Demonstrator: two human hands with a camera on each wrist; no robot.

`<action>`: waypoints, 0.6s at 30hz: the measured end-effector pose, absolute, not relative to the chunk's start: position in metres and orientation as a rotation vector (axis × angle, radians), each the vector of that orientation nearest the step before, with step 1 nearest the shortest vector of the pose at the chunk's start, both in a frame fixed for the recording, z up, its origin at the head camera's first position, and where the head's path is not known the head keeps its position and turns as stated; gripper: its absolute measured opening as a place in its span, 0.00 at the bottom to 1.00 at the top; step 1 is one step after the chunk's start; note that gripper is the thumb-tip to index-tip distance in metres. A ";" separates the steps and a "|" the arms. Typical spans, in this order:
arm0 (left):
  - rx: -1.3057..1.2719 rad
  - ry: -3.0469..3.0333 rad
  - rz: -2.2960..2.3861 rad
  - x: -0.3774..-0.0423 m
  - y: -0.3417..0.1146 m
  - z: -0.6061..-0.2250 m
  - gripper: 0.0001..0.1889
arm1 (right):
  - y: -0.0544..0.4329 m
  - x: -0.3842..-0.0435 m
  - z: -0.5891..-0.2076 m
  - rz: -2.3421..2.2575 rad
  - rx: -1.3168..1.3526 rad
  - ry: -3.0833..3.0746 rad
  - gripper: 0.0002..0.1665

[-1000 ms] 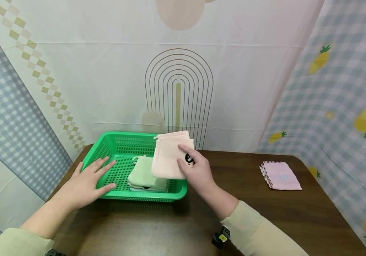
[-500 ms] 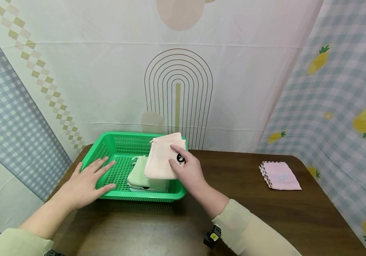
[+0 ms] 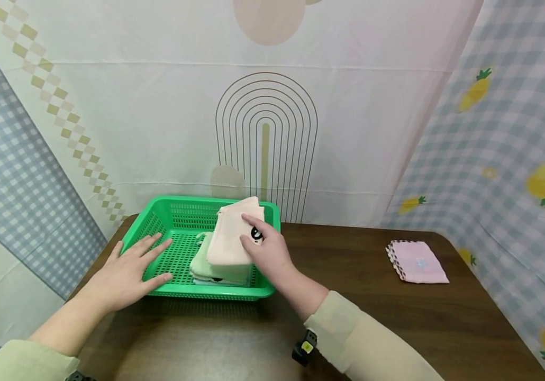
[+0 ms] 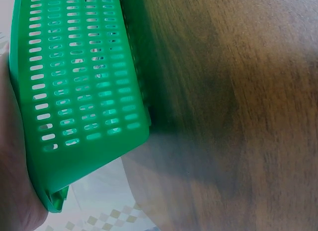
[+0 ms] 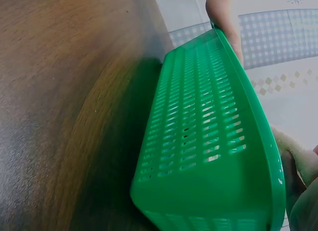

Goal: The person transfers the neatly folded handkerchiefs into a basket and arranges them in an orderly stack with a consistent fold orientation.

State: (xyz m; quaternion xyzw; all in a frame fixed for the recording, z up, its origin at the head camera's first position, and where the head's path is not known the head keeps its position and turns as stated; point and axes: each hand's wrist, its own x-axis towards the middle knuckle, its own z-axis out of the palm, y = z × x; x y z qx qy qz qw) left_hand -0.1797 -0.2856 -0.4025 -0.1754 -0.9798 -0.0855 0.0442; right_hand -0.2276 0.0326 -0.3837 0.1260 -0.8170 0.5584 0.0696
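Note:
A green perforated plastic basket (image 3: 191,292) stands at the back left of the table. Fingers spread, my left hand (image 3: 127,275) rests over its front left corner. My right hand (image 3: 270,251) pinches a folded pale pink towel (image 3: 227,241) by its right side, thumb and fingers near a black printed motif. This towel is over the basket's right half, overlapping a folded light green towel (image 3: 201,264) that lies inside on something pale blue. In the right wrist view the basket's side wall (image 5: 194,116) fills the middle, and the towel is mostly hidden.
A folded pink towel (image 3: 422,262) with a checked edge lies at the right of the dark wooden table (image 3: 348,264). A patterned cloth backdrop (image 3: 167,121) rises behind the table, with checked cloth (image 3: 501,174) at the right side.
My right hand has carried the pale pink towel leftward, from the basket's right edge to farther over the light green towel. My left hand has stayed in place.

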 end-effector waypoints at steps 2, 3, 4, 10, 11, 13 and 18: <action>-0.536 -2.993 -0.263 -0.180 -0.286 -0.403 0.42 | 0.029 -0.229 -0.384 1.680 0.389 -2.465 0.26; -0.535 -2.993 -0.264 -0.180 -0.286 -0.403 0.42 | 0.027 -0.231 -0.384 1.680 0.394 -2.467 0.26; -0.535 -2.993 -0.264 -0.180 -0.285 -0.403 0.42 | 0.025 -0.231 -0.384 1.678 0.395 -2.472 0.26; -0.534 -2.997 -0.263 -0.180 -0.285 -0.403 0.42 | 0.017 -0.235 -0.385 1.654 0.407 -2.498 0.26; -0.534 -2.997 -0.262 -0.180 -0.285 -0.403 0.42 | 0.015 -0.236 -0.385 1.657 0.408 -2.505 0.27; -0.533 -2.997 -0.260 -0.181 -0.285 -0.403 0.42 | 0.012 -0.236 -0.384 1.671 0.406 -2.522 0.27; -0.533 -2.993 -0.262 -0.180 -0.286 -0.403 0.42 | 0.006 -0.236 -0.385 1.693 0.398 -2.569 0.27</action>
